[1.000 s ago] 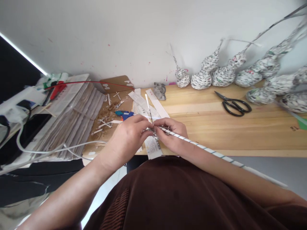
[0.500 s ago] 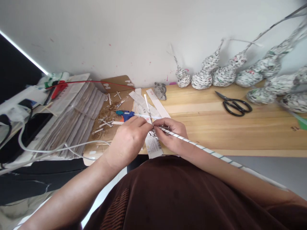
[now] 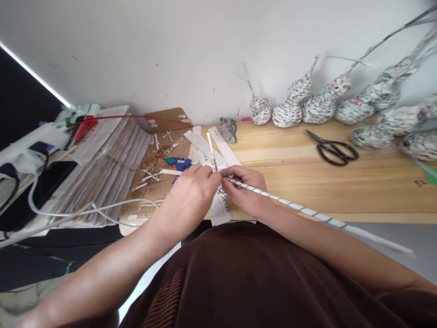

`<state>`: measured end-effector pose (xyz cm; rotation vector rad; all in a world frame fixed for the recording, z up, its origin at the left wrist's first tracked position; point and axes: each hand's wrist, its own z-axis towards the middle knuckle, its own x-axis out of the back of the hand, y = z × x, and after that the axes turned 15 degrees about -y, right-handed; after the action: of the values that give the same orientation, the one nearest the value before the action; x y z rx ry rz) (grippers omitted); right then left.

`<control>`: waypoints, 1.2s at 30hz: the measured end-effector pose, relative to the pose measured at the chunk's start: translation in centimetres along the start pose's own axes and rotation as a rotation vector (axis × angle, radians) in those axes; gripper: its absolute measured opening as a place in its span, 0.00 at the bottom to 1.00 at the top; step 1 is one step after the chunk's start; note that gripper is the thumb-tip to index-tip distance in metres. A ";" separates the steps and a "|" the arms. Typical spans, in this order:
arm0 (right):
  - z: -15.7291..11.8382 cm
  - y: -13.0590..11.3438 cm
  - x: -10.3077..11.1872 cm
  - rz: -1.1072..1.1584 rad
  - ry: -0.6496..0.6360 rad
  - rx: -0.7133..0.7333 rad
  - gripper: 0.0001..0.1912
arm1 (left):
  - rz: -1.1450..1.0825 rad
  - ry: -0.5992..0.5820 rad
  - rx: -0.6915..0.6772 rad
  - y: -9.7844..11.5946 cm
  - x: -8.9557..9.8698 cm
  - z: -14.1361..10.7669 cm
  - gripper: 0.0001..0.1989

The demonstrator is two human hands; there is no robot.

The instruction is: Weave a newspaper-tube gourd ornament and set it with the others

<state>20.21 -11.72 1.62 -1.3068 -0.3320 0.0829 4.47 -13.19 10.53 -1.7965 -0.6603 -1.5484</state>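
Observation:
My right hand (image 3: 246, 187) is closed on a long white paper tube (image 3: 293, 205) with dark spiral stripes, which runs over my right forearm to the lower right. My left hand (image 3: 193, 196) has its fingers pinched together right beside it, at a small woven paper piece mostly hidden between the hands. A thin pale paper stick (image 3: 210, 148) stands up from that piece. What exactly the left fingertips grip is hidden. Under the hands lie printed paper strips (image 3: 220, 212). A blue glue gun (image 3: 179, 163) lies just beyond my left hand.
Black scissors (image 3: 336, 151) lie on the wooden table (image 3: 290, 175). Woven paper gourds (image 3: 287, 109) line the wall. At the left are stacked folded newspapers (image 3: 119, 155), a white cable (image 3: 116, 205) and cardboard (image 3: 141, 200) with paper scraps.
My left hand has shifted slightly right, with its fingers now against the right hand's. The striped tube's far end has swung a little away from my forearm, and the upright stick has tilted slightly.

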 end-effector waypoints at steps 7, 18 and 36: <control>0.4 0.0 0.8 0.049 0.004 0.007 0.05 | -0.207 0.235 0.110 -1.7 -2.3 0.6 0.07; 0.6 -0.2 0.8 0.002 0.015 0.002 0.04 | -0.263 0.042 -0.100 -2.2 -0.9 0.5 0.08; 0.2 -0.3 0.6 0.011 0.000 0.010 0.05 | -0.880 0.088 0.184 -3.1 -2.0 1.1 0.05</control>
<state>20.70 -11.50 2.07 -1.2984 -0.3243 0.0940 2.50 -10.23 9.01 -1.3340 -1.6328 -1.9935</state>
